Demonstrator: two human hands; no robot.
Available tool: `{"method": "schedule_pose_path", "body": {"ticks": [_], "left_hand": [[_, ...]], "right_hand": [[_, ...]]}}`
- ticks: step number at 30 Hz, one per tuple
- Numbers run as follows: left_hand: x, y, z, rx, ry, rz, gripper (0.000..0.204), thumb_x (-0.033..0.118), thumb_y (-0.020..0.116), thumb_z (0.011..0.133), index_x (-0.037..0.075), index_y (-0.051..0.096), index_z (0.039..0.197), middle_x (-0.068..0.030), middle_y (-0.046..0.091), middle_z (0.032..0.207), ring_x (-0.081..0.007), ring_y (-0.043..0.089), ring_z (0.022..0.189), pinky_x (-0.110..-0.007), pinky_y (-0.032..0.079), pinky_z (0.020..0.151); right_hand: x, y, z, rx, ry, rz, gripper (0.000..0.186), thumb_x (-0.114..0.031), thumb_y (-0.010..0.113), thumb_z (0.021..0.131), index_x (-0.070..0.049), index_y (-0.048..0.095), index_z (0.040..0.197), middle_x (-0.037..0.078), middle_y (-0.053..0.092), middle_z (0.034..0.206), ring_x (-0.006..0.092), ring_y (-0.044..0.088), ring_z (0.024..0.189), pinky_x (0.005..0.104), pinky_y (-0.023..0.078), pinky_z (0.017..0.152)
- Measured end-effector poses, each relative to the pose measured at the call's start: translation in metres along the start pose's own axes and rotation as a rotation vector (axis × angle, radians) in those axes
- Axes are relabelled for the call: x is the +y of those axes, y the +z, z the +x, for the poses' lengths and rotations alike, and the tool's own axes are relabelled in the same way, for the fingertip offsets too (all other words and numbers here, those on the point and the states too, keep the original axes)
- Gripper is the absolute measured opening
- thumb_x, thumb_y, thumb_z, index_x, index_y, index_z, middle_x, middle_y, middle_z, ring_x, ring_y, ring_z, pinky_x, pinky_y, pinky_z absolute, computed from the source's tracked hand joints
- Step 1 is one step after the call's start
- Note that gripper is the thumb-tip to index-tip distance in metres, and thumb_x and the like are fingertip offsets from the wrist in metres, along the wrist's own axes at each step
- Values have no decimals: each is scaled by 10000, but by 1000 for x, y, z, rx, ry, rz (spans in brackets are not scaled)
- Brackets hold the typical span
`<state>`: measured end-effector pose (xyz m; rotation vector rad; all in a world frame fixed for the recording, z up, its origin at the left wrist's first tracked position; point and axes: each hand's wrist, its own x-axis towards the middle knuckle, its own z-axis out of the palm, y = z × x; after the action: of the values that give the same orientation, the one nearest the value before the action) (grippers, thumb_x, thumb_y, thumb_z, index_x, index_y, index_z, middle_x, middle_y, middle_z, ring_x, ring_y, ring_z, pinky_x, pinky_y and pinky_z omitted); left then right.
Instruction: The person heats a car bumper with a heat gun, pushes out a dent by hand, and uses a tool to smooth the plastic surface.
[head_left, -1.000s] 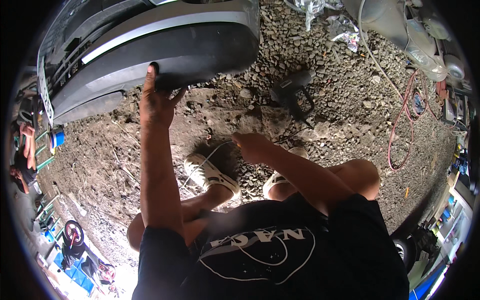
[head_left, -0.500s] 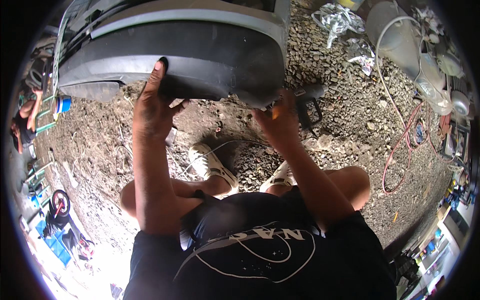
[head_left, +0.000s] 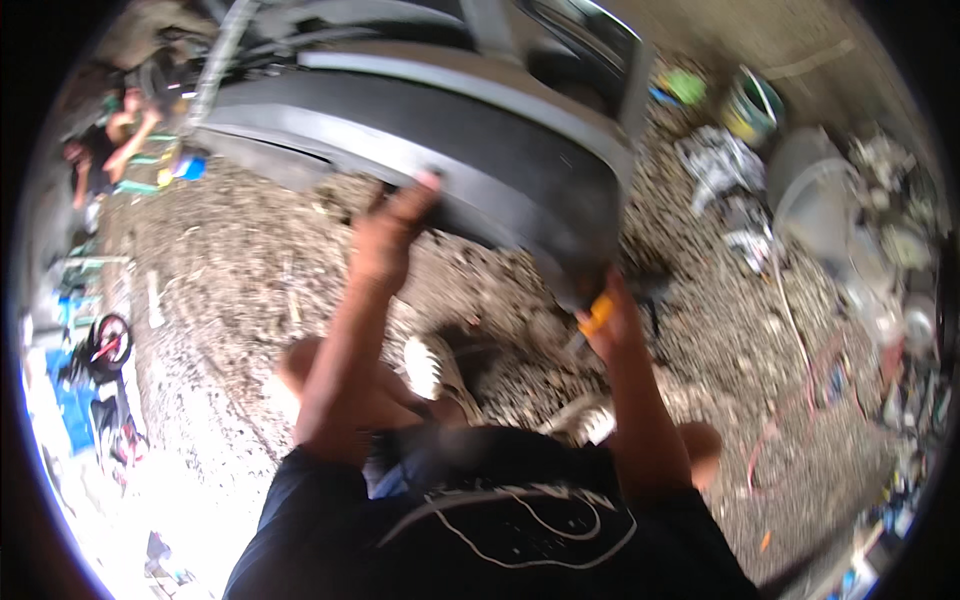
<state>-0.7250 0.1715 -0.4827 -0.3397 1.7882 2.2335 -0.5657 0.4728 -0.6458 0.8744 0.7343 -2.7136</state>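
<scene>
A large dark grey vehicle bumper (head_left: 470,170) spans the upper middle, its lower edge toward me. My left hand (head_left: 385,240) grips this lower edge, thumb on the outer face and fingers behind it, mostly hidden. At the bumper's right corner, my right hand (head_left: 622,325) is closed round a small yellow-handled tool (head_left: 598,314). A thin pale part of the tool sticks out toward the lower left; blur hides its exact kind. The right fingers are against or just beside the corner. A dark pistol-shaped tool (head_left: 655,290) lies blurred on the gravel beyond this hand.
Gravel (head_left: 230,290) covers the ground around my feet in light clogs (head_left: 432,368). Crumpled foil (head_left: 722,165), a bucket (head_left: 755,108) and a translucent container (head_left: 820,200) stand at right, near a reddish hose (head_left: 765,445). Another person (head_left: 105,150) sits far left.
My view has shifted, so the bumper appears lower, further right and more tilted. The right hand has turned, showing more of the yellow handle. The left hand still grips the lower edge.
</scene>
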Motion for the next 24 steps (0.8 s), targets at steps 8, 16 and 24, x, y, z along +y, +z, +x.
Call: {"method": "schedule_pose_path", "body": {"ticks": [8, 16, 24], "left_hand": [[39, 56, -61, 99, 737, 1477, 1498, 507, 984, 678, -54, 18, 1676, -413, 146, 1651, -553, 92, 1606, -625, 204, 1298], [76, 148, 16, -615, 1028, 1883, 1335, 569, 947, 658, -5, 271, 1656, -289, 349, 1639, -444, 254, 1598, -714, 234, 1252], [67, 172, 29, -656, 1061, 2132, 1379, 557, 943, 621, -9, 241, 1665, -306, 357, 1634, -453, 316, 1561, -755, 257, 1214]], "right_hand": [[-22, -17, -4, 188, -84, -66, 507, -514, 764, 968, -215, 568, 1329, -35, 594, 1233, 156, 564, 978, 341, 414, 639], [-36, -5, 1, 243, -77, -105, 543, -552, 806, 932, -193, 583, 1274, -33, 595, 1184, 138, 545, 965, 318, 407, 652], [-50, 4, 7, 288, -101, -196, 696, -570, 779, 925, -246, 550, 1497, -52, 512, 1514, 161, 462, 1298, 507, 353, 1041]]}}
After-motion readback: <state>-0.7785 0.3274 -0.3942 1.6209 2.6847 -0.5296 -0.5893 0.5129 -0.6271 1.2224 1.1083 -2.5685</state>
